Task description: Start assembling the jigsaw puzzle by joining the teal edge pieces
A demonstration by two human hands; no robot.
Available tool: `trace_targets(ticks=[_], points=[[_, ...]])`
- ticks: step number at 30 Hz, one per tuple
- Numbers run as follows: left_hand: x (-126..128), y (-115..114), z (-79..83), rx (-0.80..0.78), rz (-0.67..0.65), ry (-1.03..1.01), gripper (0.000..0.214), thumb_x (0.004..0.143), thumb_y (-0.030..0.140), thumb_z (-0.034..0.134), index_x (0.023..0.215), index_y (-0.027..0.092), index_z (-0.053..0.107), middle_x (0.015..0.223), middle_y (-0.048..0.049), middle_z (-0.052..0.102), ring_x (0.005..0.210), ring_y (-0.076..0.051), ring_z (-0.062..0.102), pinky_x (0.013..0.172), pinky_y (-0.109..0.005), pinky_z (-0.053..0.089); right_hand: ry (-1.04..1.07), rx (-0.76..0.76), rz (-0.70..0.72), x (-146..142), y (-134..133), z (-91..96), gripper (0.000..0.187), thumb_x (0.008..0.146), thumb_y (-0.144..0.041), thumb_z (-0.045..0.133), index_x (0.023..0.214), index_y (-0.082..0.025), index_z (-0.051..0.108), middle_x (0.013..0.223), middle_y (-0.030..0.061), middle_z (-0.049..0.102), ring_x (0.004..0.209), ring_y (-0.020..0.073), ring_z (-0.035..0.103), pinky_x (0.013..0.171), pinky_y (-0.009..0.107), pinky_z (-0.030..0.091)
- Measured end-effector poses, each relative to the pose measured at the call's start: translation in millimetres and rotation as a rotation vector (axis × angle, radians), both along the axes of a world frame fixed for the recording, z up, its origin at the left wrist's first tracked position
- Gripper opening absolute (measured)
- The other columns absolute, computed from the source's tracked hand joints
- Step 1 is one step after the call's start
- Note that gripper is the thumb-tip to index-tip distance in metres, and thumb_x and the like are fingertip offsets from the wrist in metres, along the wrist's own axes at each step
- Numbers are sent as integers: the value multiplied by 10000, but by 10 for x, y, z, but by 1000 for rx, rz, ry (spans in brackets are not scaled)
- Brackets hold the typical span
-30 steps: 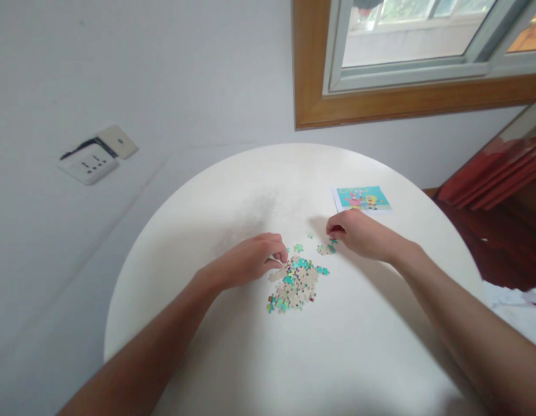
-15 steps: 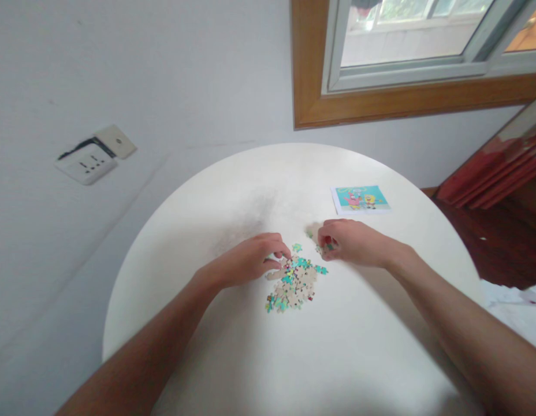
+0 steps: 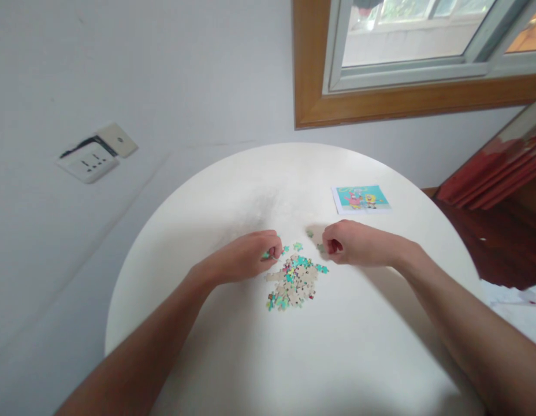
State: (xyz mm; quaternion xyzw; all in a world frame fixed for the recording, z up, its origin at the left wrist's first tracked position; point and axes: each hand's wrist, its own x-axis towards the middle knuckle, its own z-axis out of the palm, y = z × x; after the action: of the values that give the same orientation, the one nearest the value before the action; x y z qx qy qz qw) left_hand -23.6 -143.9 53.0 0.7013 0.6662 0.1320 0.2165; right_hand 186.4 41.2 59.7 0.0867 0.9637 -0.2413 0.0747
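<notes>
Looks like sorting: pieces (image 3: 299, 283) piled well inside the table's (image 3: 380, 335) left edge. Left hand (image 3: 254, 255) pinches one, right hand (image 3: 352, 242) is curled, can't tell if holding any; next pick probably wants a light touch.

Pile (image 3: 297, 280) before card (image 3: 364, 199); pieces (image 3: 320, 248) perhaps under right hand (image 3: 352, 242).

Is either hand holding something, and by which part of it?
The left hand appears to pinch a greenish puzzle piece, but its fingers hide which part is gripped. Whether the right hand holds anything cannot be told.
</notes>
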Motion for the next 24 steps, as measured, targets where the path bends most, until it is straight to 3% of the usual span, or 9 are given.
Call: trace_targets(ticks=[5,9,13,17,24], points=[[-16,-17,119,-34,-24,53,142,766,40,566,736,175,599,779,17,606,735,-124,535,685,-241,366,-56,-90,73,18,-18,-60,89,690,-103,584,646,-180,590,627,-13,605,570,105,468,541,261,310],[-63,-35,156,-135,-65,3,103,786,101,679,812,194,714,842,8,685,801,-136,606,751,-238,402,-72,-157,96,17,-10,-66,59,744,-138,631,703,-179,642,679,-4,647,605,115,522,573,263,346],[-67,-52,178,-183,-54,19,81,796,162,728,851,218,745,864,7,703,819,-145,626,765,-244,412,38,-153,100,-16,-93,-2,37,798,-163,651,818,-188,669,773,5,669,667,124,548,615,264,362],[5,-62,201,-165,-67,28,142,770,211,764,905,225,722,901,11,688,856,-159,614,757,-245,412,95,-137,165,-72,-246,19,167,784,-264,758,897,-201,652,930,21,664,800,151,575,687,266,376],[106,-51,153,-192,-98,21,135,772,165,713,898,213,705,908,5,684,863,-163,616,793,-258,419,46,-116,191,-100,-295,-57,123,790,-237,759,807,-195,645,835,0,644,738,137,555,668,262,358]])
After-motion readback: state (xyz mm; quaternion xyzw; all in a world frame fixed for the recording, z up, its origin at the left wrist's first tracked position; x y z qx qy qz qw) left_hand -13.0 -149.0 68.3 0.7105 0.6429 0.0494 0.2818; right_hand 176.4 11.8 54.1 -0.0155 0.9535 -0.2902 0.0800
